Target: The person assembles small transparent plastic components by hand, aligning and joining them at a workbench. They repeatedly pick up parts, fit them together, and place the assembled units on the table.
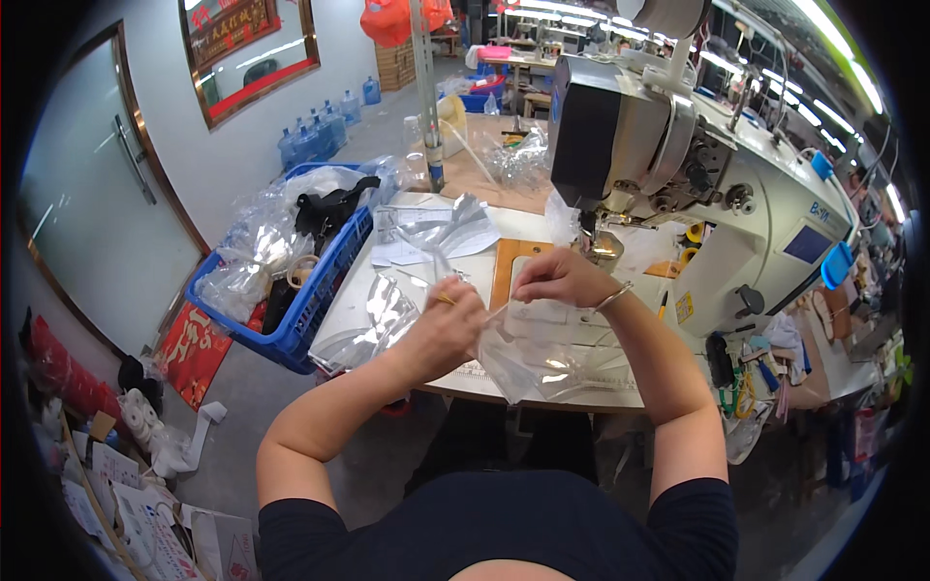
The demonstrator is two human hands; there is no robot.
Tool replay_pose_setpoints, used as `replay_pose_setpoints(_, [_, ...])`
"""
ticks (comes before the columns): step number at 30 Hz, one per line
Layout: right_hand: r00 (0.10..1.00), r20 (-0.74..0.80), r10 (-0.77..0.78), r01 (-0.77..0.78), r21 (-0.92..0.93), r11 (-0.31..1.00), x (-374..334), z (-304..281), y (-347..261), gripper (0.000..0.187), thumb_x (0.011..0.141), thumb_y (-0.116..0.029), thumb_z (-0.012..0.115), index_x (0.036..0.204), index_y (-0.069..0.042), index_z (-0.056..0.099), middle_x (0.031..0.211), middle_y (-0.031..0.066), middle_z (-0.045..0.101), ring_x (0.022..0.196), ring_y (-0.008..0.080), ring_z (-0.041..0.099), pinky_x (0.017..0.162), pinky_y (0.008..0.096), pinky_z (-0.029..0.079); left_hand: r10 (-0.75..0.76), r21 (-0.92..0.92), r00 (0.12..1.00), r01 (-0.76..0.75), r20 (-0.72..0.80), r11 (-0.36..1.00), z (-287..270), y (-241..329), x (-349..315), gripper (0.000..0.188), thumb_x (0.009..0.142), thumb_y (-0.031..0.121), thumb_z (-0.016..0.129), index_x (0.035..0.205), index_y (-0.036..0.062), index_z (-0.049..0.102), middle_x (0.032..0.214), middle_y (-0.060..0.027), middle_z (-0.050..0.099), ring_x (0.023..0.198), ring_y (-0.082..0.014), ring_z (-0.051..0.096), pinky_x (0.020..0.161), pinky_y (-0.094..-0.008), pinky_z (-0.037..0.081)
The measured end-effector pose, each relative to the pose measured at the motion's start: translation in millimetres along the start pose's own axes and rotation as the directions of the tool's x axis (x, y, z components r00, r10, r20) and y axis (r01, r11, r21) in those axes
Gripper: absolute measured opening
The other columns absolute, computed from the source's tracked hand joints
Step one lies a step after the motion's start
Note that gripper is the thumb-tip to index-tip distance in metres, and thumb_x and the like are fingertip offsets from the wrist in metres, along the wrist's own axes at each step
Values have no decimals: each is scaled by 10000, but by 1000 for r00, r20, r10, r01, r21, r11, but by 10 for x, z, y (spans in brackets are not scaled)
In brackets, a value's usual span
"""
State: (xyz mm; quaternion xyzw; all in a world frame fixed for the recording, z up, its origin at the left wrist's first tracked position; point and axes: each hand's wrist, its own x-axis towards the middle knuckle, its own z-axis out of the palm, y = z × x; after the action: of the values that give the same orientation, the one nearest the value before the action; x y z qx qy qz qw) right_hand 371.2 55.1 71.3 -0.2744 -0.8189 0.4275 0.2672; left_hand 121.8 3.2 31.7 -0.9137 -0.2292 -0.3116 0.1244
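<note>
Both of my hands meet over the white sewing table (349,315), in front of the sewing machine (765,218). My left hand (450,324) is closed on a clear plastic sheet (552,363), which hangs down toward the table's front edge. A small yellow thing shows at its fingers; what it is I cannot make out. Fingers pinched, my right hand (562,279) is at the upper edge of the sheet. A thin pale strip (497,313) runs between the two hands. More shiny clear plastic pieces (389,302) lie left of my left hand.
On the left, a blue basket (334,281) stands against the table, filled with plastic bags and black material. A printed paper sheet (397,242) lies at the back left of the table. A metal post (428,107) rises behind it. Tools (741,387) hang at the right.
</note>
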Motion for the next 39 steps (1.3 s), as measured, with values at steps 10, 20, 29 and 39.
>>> replay_pose_setpoints(10, [995, -22, -97, 40, -805, 592, -276, 1184, -305, 161, 778, -113, 604, 935, -86, 626, 775, 78, 632, 773, 282, 626, 637, 404, 509, -279, 449, 912, 123, 299, 885, 170, -105, -186, 203, 756, 88, 580, 955, 59, 551, 999, -108, 532, 1121, -276, 490, 1052, -412, 263])
replay_pose_setpoints(20, [960, 176, 219, -271, 381, 884, 215, 183, -147, 133, 819, -132, 713, 879, -13, 700, 760, 19, 672, 653, 77, 600, 607, 221, 479, 15, -157, 998, -24, -59, 987, -109, -37, -17, 581, 673, 88, 726, 1199, 44, 481, 1067, -100, 534, 1128, -284, 507, 1108, -491, 273])
replay_pose_setpoints(29, [986, -21, 163, -11, 981, 192, 29, 1545, 130, 427, 995, -333, 476, 1316, -56, 427, 1185, 95, 519, 895, 174, 606, 824, 316, 521, -688, -904, 726, 285, -13, 317, -126, -143, -43, 278, 845, 64, 626, 1094, 13, 514, 1004, -39, 543, 903, -92, 508, 847, -300, 440])
replay_pose_setpoints(39, [974, -172, 144, -131, 86, 988, -607, 989, -445, 183, 954, -142, 539, 1002, -19, 665, 672, -17, 571, 607, 57, 498, 570, 235, 427, -755, -882, 595, 469, 274, 50, -127, -337, -294, 370, 823, 76, 682, 1162, -15, 564, 1081, -68, 601, 1024, -125, 554, 905, -249, 421])
